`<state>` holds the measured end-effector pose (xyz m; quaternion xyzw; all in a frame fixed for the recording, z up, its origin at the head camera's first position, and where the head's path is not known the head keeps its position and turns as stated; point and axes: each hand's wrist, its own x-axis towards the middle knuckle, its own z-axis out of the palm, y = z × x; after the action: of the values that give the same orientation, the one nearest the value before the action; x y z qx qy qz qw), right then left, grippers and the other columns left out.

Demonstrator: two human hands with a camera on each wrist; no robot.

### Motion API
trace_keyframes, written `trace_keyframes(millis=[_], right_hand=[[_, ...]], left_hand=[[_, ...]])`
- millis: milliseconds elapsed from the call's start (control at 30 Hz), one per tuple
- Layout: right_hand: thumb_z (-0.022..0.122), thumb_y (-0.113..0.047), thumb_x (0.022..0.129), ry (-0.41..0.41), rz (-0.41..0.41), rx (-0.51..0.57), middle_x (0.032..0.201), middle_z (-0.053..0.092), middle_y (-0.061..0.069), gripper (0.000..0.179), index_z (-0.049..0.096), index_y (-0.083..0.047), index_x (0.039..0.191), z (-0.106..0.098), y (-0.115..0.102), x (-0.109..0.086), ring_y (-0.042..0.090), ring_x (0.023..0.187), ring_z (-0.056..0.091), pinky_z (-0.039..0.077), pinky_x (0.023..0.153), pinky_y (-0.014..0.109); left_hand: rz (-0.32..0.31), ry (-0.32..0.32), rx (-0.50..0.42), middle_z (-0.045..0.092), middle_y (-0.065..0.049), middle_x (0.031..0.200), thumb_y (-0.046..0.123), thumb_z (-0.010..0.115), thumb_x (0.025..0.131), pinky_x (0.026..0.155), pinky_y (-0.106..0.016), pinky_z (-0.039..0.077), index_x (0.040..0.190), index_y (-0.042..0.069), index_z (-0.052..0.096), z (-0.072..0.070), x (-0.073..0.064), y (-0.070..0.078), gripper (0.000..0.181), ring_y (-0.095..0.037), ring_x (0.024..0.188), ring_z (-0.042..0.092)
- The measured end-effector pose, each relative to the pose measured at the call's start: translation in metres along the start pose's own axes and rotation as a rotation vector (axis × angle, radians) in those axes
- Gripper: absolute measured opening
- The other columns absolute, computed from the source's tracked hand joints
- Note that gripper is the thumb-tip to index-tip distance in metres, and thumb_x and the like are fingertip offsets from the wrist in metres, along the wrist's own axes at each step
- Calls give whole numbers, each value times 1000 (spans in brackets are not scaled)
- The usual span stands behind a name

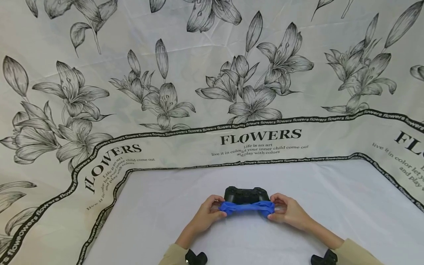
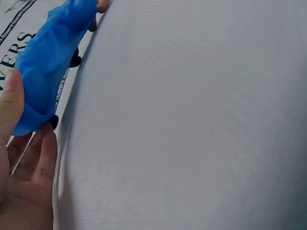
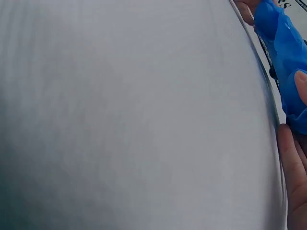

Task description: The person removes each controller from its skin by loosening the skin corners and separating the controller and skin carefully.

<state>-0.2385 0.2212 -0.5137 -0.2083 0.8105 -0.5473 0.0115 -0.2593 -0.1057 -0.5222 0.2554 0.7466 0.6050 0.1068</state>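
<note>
Currently, black controller (image 1: 246, 194): between the two hands, over the white desk (image 1: 159, 206), with its far part bare and its near side wrapped in blue; it looks lifted, but whether any of it touches the desk I cannot tell.
Blue cover (image 1: 246, 207): bunched at both ends, drawn into a narrow band across the middle; it looks thin and stretchy, so uneven pull could leave it twisted or lopsided.
Left hand (image 1: 206, 218): pinching the cover's left end, thumb on the near face, fingers at the outer side; if that pinch slid, the corner could spring back.
Right hand (image 1: 294, 213): pinching the right end in much the same way; a harder tug here than on the left would probably skew the controller.
Grip on the controller: both hands seem to hold mainly through the blue material, so a slipping or tearing edge could let the controller drop to the desk.
Folded edges: rolled and creased, by the look of the wrist views; forcing them could trap a fold or start a split.
</note>
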Motion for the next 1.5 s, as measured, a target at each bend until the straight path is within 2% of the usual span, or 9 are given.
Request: trace_keyframes(millis=[200,267,367,500,600,767,900,1200,1500], right_hand=[[77,-5,78,23,19,53,99,61,-6,43,51,7,110,-1,-3,-1,-4,92,60,53,78,18],[76,-5,79,38,56,54,100,64,-4,44,51,7,113,-2,-6,0,-4,92,60,52,79,18],[76,-9,80,40,108,43,106,67,9,47,50,7,117,-4,-10,1,-5,92,60,51,79,18],[77,-13,80,36,157,20,111,66,21,53,50,7,121,-4,-13,2,-5,92,61,51,77,18],[77,-16,81,51,177,4,108,69,20,53,52,8,121,-5,-15,3,-3,89,63,52,76,18],[76,-15,81,26,180,28,97,71,14,49,53,9,116,-10,-16,4,0,84,64,52,74,19],[77,-15,80,0,159,4,90,69,6,47,54,8,114,-11,-16,4,-1,79,60,49,72,18],[83,-20,73,26,114,-133,96,67,6,40,60,-3,101,-5,-18,2,0,86,63,51,77,23],[82,-15,74,59,55,-54,99,66,16,36,61,-1,100,2,-15,-6,2,81,64,57,57,30]], left_hand=[[18,-11,-179,46,-27,130,3,62,91,91,-16,48,127,-13,40,4,2,4,45,-18,119,53],[14,-9,-213,43,-29,132,0,63,90,92,-16,47,127,-14,39,5,2,6,46,-19,121,52],[0,5,-211,39,-27,136,-3,67,85,95,-16,46,127,-13,43,5,2,7,49,-24,124,50],[18,19,-187,38,-26,134,-3,71,82,99,-19,45,126,-12,47,5,2,5,51,-26,124,51],[24,49,-153,41,-26,131,1,70,84,95,-16,46,126,-11,48,7,3,5,49,-13,114,55],[0,115,-48,51,-23,122,3,70,85,88,-17,48,122,-8,52,12,5,10,42,-7,99,55],[19,122,2,55,-21,109,2,71,84,84,-17,48,117,-8,51,14,5,11,40,-7,90,52],[6,128,29,56,-11,95,3,73,82,72,-16,45,111,-2,53,14,3,6,36,-6,79,49],[17,149,42,58,-16,97,1,75,79,70,-15,45,108,-4,56,15,0,7,35,-6,76,50]])
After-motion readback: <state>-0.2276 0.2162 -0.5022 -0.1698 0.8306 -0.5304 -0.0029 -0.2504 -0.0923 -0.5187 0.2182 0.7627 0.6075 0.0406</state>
